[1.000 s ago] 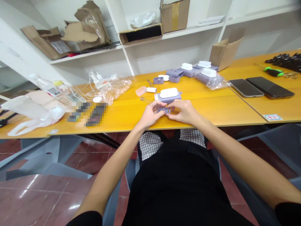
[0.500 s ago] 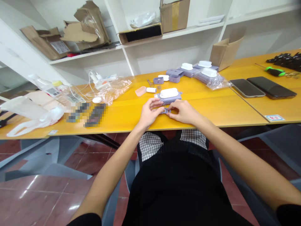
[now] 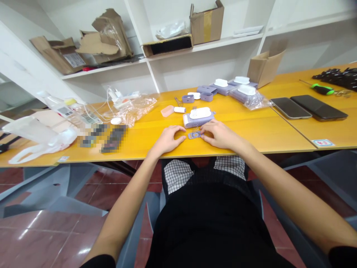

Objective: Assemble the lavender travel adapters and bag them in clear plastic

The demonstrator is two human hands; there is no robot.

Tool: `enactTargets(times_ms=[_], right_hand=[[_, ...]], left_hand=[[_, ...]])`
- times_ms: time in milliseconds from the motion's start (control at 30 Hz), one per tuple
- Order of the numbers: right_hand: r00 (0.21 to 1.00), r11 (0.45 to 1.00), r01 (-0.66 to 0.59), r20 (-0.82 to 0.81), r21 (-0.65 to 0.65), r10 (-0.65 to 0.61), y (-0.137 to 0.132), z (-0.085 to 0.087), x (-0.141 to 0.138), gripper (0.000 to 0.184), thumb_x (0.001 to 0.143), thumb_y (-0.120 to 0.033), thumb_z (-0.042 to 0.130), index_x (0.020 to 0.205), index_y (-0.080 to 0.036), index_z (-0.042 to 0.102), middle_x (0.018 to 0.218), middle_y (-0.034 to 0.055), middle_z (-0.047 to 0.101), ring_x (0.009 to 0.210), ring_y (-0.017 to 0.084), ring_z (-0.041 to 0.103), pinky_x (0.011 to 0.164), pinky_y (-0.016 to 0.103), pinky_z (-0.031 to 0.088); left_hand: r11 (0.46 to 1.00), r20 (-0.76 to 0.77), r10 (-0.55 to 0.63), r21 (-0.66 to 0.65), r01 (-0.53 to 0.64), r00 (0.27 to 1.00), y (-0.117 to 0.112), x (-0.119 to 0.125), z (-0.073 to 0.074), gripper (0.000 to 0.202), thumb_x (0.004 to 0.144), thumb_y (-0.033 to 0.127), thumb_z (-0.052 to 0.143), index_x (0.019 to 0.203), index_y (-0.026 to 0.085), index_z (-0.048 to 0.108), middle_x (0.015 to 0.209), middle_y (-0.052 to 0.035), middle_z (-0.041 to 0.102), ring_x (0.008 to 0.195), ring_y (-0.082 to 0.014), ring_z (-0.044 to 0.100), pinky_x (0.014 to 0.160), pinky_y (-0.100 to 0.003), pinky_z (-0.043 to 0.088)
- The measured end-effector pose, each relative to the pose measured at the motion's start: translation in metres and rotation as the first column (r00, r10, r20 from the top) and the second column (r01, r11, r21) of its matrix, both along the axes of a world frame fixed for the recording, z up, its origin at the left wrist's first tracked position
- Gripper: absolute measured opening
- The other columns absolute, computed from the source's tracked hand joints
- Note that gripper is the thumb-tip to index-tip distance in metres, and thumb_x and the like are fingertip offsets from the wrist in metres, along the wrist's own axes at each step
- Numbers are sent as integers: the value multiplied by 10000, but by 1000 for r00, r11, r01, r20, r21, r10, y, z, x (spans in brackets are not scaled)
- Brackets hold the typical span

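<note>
Pinching the small purple plate [image 3: 193, 135] by its right end, my right hand [image 3: 219, 134] apparently steadies it on the counter [image 3: 264, 137], near side of the purple case [image 3: 195, 122]. My left hand [image 3: 169, 139] rests spread, holding nothing, perhaps leaving room.

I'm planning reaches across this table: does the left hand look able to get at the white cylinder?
Probably yes: the left hand is open and holds nothing visible, and nothing seems to stand between it and the white cylinder.
</note>
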State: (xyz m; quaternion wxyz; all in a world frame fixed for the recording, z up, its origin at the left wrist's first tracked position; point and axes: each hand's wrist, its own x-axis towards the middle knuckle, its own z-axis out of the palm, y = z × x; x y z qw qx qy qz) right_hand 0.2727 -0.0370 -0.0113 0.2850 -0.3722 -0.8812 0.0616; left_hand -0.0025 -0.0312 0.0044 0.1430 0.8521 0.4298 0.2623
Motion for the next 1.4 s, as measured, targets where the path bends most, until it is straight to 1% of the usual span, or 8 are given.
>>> enactTargets(times_ms=[233,767,900,1000,1067,1167,1267,1400], right_hand=[[994,996,87,70,-26,-85,1,-2,-2,274,996,-391,588,1172,-251,745,1230,84,738,1215,351,574,1040,561,457],[992,999,43,118,12,-44,-5,5,1,314,1009,-269,537,1273,-216,699,1262,117,725,1178,316,642,1039,516,521],[976,988,139,176,-71,-125,-2,14,20,273,1005,-271,505,1099,-211,754,1127,116,769,1030,302,708,962,483,564],[939,958,268,248,-100,-237,5,14,40,346,1014,-318,467,1126,-177,762,1177,146,773,1087,326,714,1016,488,547],[895,928,362,312,-89,-319,9,8,51,471,1025,-414,436,1284,-131,710,1355,189,706,1259,365,652,1106,520,493],[825,869,481,394,-113,-405,11,-1,58,722,1043,-573,301,1566,-105,474,1666,181,411,1553,377,358,1252,588,303],[798,834,524,444,-174,-408,10,-5,57,797,1043,-614,175,1663,-129,299,1742,132,248,1620,346,188,1291,607,179],[797,829,524,458,-196,-395,9,-3,53,834,1028,-641,137,1681,-134,246,1750,130,214,1626,348,158,1293,616,142]], left_hand=[[993,-219,107,63,-95,970,3,-10,-4,414,1026,417,525,1334,176,661,1512,-148,597,1445,-300,525,1239,-505,363],[990,-390,111,-36,-136,914,-4,-4,1,596,1079,475,328,1612,213,386,1723,-134,284,1615,-296,243,1295,-607,154],[983,-406,137,-61,-176,904,-5,-2,3,647,1074,486,311,1659,212,285,1743,-132,207,1627,-312,190,1292,-636,111],[980,-438,140,-66,-186,888,-5,-1,4,658,1075,488,279,1652,172,306,1733,-149,229,1625,-317,193,1293,-634,109],[980,-456,142,-60,-190,879,-5,-1,4,665,1076,496,260,1645,158,324,1730,-151,233,1625,-314,196,1296,-625,110],[979,-478,144,-57,-194,867,-4,-1,4,675,1076,510,237,1646,159,326,1734,-138,225,1629,-298,184,1303,-607,110],[979,-501,138,-60,-193,854,-4,-1,6,680,1078,506,220,1649,151,315,1739,-129,203,1635,-279,157,1308,-596,110],[976,-523,139,-70,-205,841,-5,0,8,678,1078,499,214,1656,155,294,1743,-120,181,1635,-301,148,1290,-658,100]])
